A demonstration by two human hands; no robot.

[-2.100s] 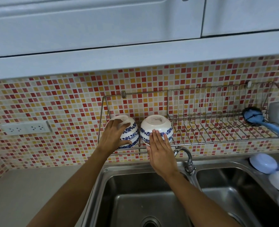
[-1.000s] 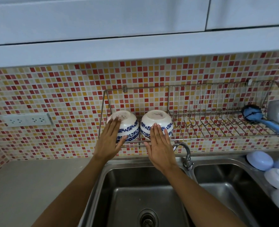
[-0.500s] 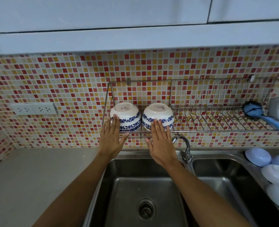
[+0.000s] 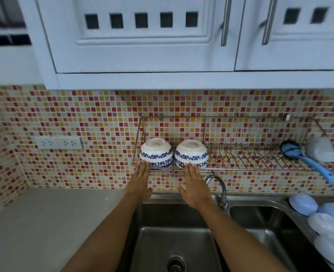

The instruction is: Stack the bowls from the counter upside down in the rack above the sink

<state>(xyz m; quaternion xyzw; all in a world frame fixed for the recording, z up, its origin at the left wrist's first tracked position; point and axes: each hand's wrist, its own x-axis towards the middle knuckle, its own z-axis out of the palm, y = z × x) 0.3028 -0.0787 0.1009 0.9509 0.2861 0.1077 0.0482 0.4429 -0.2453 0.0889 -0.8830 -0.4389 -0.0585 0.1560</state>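
Just beyond the fingertips of both hands, two stacks of white bowls with blue flower bands sat upside down at the left end of the wire rack [image 4: 240, 167] fixed to the mosaic wall. Her — or his — left hand [image 4: 140, 181] was flat and open, fingers straight and close together, thumb out to the side; its fingertips reached the lower rim of the left bowl stack [image 4: 156, 152], touching it or very nearly, I could not tell which. The right hand [image 4: 194, 185] was held the same way, palm down, fingers extended and together, their tips at the bottom edge of the right bowl stack [image 4: 191, 153]. Neither hand gripped anything.

The two stacks stood side by side, touching or almost so, each with its foot ring turned upward. A small grey script mark showed on each upturned base — too small and blurred for me to read.

To the right of the right hand, the curved tap [image 4: 220, 187] rose just beside the wrist. Below both forearms lay the steel sink [image 4: 174, 242], with its drain between them. Farther right along the rack a blue-handled brush [image 4: 307, 160] leaned over the front rail. Well to the left of the left hand, a white socket strip [image 4: 59, 143] sat on the tiles above the grey counter [image 4: 44, 222].
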